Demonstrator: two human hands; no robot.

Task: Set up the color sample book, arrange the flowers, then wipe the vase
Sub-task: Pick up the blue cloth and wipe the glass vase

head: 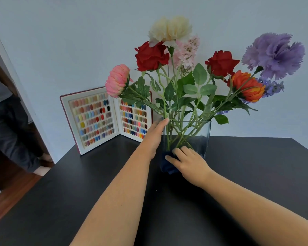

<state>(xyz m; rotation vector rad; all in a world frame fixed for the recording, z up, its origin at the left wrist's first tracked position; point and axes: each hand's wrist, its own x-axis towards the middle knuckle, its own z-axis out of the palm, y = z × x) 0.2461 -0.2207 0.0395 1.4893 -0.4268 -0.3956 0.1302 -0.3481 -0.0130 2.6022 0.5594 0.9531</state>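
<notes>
A clear rectangular glass vase (200, 134) stands on the black table (78, 192) and holds several artificial flowers (187, 68) in red, pink, cream, orange and purple. My left hand (154, 137) grips the vase's left side near the rim. My right hand (188, 163) presses a dark blue cloth (167, 166) against the lower front of the glass. The color sample book (103, 118) stands open and upright against the wall, behind and left of the vase.
The table's left edge runs diagonally down to the lower left, with wood floor (12, 189) beyond it. A person (9, 125) stands in the doorway at far left. The wall is close behind the vase.
</notes>
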